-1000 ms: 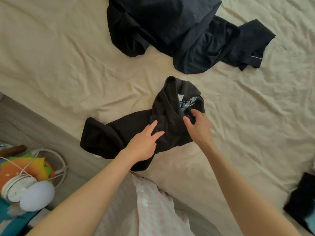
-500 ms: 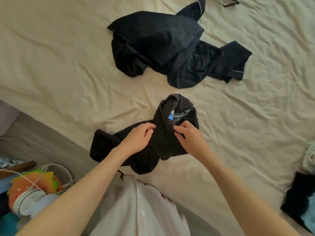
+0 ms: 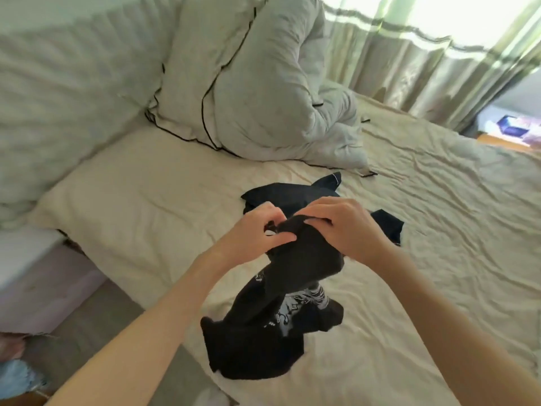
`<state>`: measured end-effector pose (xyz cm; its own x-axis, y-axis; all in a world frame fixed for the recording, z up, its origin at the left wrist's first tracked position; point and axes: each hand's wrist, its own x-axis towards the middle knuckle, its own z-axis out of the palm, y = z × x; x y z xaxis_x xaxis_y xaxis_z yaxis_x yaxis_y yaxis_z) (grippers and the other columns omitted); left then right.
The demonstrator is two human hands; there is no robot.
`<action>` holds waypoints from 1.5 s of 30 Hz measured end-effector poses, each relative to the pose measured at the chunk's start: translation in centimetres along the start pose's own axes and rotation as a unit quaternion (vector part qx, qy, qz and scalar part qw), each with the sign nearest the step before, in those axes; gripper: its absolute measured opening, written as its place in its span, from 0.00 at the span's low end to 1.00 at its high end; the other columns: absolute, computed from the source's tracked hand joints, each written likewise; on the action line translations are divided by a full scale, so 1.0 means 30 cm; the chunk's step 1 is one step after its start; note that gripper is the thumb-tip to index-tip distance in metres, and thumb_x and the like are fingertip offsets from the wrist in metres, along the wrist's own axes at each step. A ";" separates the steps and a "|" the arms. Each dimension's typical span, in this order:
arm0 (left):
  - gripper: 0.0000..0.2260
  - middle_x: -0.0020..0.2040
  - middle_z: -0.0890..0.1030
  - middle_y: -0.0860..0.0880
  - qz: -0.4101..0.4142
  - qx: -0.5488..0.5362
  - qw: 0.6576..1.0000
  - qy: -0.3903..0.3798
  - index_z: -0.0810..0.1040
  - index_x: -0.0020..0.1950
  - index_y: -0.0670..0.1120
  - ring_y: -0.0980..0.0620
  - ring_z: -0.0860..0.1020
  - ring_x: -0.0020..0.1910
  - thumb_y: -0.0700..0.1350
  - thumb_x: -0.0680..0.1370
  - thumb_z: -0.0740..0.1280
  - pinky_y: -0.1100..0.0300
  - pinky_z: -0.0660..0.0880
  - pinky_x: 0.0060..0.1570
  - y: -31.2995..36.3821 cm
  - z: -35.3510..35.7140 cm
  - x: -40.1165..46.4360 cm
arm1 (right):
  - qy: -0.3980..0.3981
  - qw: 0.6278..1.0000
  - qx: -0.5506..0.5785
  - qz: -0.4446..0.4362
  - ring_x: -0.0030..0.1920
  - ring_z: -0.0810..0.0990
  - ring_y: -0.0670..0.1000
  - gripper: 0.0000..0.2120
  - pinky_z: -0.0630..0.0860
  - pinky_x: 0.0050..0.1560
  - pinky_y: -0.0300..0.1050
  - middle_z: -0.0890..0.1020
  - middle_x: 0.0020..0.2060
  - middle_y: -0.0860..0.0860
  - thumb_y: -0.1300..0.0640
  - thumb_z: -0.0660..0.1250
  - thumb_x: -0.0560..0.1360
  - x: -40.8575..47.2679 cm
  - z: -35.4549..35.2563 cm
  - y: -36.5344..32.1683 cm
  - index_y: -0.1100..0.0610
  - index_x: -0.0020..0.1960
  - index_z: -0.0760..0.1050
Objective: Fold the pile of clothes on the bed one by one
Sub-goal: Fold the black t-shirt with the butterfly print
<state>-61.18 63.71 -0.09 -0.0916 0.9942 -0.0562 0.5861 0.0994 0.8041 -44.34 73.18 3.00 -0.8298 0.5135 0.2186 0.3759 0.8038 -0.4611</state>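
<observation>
A black shirt with a white print [image 3: 281,312] hangs from both my hands above the cream bed sheet [image 3: 146,206], its lower part bunched on the sheet. My left hand [image 3: 257,232] pinches its top edge on the left. Close beside it, my right hand [image 3: 342,227] grips the same edge with curled fingers. Behind my hands lies a dark navy garment with white piping [image 3: 322,190], partly hidden by them.
A grey-white duvet with black piping [image 3: 257,92] is heaped at the back of the bed. Pale curtains [image 3: 424,63] hang at the far right. The bed's left edge drops to a wooden floor [image 3: 87,326], where blue fabric [image 3: 17,379] lies.
Both hands have closed on the black shirt and lifted its top off the sheet. My head has tilted up, so the duvet and curtains have come into view.
</observation>
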 end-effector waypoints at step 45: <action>0.11 0.38 0.78 0.49 -0.183 -0.249 0.885 0.349 0.79 0.43 0.45 0.54 0.75 0.36 0.37 0.79 0.59 0.59 0.73 0.39 0.067 -0.814 -0.613 | 0.049 0.919 0.381 0.087 0.33 0.70 0.50 0.06 0.65 0.33 0.42 0.71 0.28 0.50 0.56 0.64 0.63 0.365 -0.266 -0.511 0.58 0.32 0.70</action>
<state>-77.98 44.63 17.02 -0.7783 0.6148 -0.1275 0.0032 0.2069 0.9784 -55.91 68.88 19.32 -0.7292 0.6687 0.1449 0.0698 0.2833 -0.9565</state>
